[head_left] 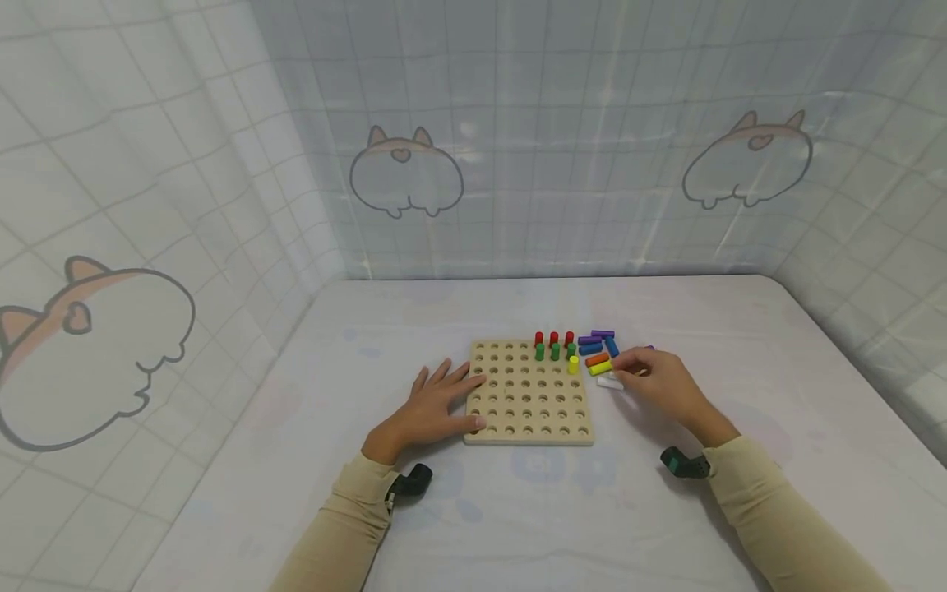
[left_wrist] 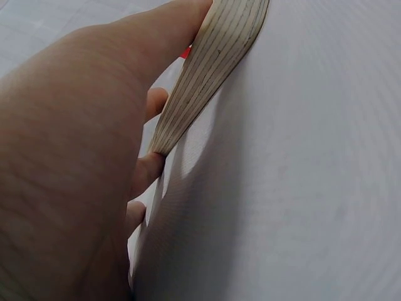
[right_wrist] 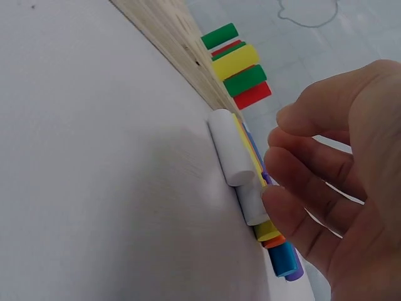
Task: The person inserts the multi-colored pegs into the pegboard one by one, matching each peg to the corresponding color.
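A square wooden pegboard (head_left: 526,393) with rows of holes lies on the table. Red pegs (head_left: 554,338), green pegs (head_left: 556,352) and one yellow peg (head_left: 573,365) stand upright at its far right corner. My left hand (head_left: 432,411) rests on the board's left edge with fingers spread, thumb and index finger over the top. Right of the board, my right hand (head_left: 658,383) hovers over loose pegs, thumb and fingertips close together beside a lying yellow peg (head_left: 601,369). In the right wrist view nothing shows between those fingertips. White pegs (right_wrist: 230,148) lie just below them.
Loose purple pegs (head_left: 602,334), blue pegs (head_left: 591,349) and an orange peg (head_left: 597,359) lie along the board's right side. Another purple piece is partly hidden behind the right hand. A pale cloth covers the table (head_left: 510,510), with tiled-pattern curtains (head_left: 570,189) around it.
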`<state>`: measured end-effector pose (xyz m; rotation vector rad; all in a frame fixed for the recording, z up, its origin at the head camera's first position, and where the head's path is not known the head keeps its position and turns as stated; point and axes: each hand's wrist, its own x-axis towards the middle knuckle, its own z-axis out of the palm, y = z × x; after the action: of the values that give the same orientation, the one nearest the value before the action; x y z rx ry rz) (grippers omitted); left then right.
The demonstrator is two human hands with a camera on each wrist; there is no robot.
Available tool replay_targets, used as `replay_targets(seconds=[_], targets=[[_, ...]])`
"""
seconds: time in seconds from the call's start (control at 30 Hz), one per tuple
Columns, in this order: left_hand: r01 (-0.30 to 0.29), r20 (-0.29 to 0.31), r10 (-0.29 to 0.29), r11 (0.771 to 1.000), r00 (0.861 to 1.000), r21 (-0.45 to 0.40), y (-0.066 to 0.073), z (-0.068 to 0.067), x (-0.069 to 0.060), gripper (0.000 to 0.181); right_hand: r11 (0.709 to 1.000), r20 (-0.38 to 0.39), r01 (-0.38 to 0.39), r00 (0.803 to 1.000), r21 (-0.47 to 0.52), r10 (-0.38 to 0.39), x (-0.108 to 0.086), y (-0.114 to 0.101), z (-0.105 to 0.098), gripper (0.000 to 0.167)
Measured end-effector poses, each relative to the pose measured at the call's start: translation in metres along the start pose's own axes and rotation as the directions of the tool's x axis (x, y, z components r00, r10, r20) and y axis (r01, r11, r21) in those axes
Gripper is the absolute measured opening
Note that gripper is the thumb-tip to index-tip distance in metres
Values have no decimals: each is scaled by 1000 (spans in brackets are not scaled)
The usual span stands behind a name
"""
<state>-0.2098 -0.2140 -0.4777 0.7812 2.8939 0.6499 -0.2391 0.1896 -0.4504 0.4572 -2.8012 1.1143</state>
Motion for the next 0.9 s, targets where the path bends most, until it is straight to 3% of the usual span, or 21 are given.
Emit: replay_targets(seconds=[0.4, 0.9], targets=[[2, -6, -2, 1000, 1000, -2, 2, -1, -1, 81, 993, 88, 82, 993, -90, -74, -1, -1, 8, 12], [8, -1, -8, 1000, 1000, 7, 1, 0, 0, 81, 944, 111, 201, 978, -262, -177, -1, -4, 11, 15]])
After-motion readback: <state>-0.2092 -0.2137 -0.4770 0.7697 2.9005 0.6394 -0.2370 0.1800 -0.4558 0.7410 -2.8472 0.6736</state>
